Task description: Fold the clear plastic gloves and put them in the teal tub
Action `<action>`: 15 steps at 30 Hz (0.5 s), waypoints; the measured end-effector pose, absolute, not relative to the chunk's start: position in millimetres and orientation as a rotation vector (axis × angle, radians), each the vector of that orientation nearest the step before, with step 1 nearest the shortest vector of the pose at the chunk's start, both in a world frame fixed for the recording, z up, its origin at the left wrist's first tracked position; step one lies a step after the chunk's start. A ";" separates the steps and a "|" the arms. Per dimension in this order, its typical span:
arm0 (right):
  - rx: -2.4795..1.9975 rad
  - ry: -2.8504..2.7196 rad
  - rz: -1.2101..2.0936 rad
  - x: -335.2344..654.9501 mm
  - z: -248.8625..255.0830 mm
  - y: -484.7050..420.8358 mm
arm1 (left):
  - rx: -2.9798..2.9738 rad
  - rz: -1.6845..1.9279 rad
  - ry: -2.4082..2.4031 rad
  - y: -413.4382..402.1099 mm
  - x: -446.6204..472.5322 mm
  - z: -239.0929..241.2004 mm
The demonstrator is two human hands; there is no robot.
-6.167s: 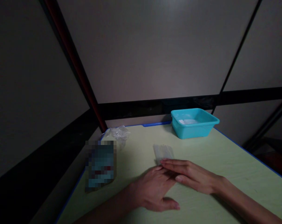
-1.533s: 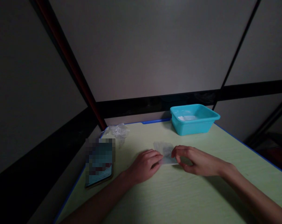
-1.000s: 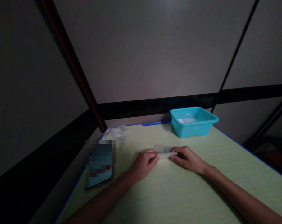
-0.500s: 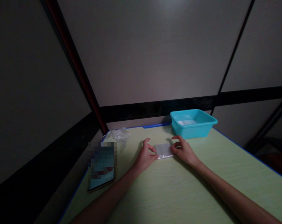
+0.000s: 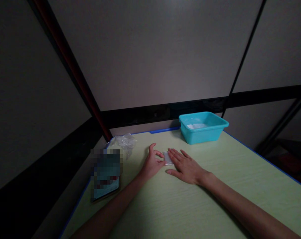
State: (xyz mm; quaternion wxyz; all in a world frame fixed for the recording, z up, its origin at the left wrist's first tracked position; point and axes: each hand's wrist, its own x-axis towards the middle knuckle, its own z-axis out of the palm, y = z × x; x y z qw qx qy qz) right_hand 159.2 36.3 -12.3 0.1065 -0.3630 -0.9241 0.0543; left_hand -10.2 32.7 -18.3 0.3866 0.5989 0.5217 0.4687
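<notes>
Small flat piece of translucent plastic film [image 5: 167, 160] lies mid-table, between hands, on pale green, blue-edged table [image 5: 180, 209]. Right hand [image 5: 186, 167] flat, fingers released, spread over film's right part. Left hand [image 5: 153, 165] released too, fingers parted, half curled, tips at film's left edge. Far right: turquoise rectangular plastic basin [image 5: 202, 135], white piece [image 5: 196, 126] inside. Far left: crumpled clear plastic [image 5: 127, 141]. Left: dark-edged device with teal screen [image 5: 107, 174], pixelated, unreadable.
</notes>
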 end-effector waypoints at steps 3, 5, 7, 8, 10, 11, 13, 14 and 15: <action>-1.090 -2.743 0.162 159.7 -10.4 36.7 | 1.562 1.177 1.335 32.1 -14.7 -17.1; -1.088 -2.751 0.167 159.6 -9.0 36.1 | 1.604 1.157 1.344 30.3 -18.5 -15.2; -1.076 -2.733 0.155 159.8 -7.9 35.2 | 1.637 1.154 1.358 26.7 -21.0 -11.7; -1.066 -2.713 0.138 160.2 -7.7 34.5 | 1.674 1.157 1.361 24.2 -21.6 -9.5; -1.042 -2.661 0.087 161.7 -7.7 33.1 | 1.887 1.123 1.350 18.3 -21.1 -5.6; -1.033 -2.639 0.063 162.7 -8.1 32.5 | 2.055 1.071 1.334 15.2 -20.4 -4.4; -1.024 -2.623 0.029 164.5 -9.3 31.5 | 2.417 0.883 1.289 9.8 -18.9 -4.0; -1.025 -2.631 0.021 165.2 -10.0 31.2 | 2.555 0.769 1.277 7.8 -18.3 -4.8; -1.030 -2.646 0.016 165.7 -10.7 31.2 | 2.638 0.667 1.280 6.4 -18.0 -5.9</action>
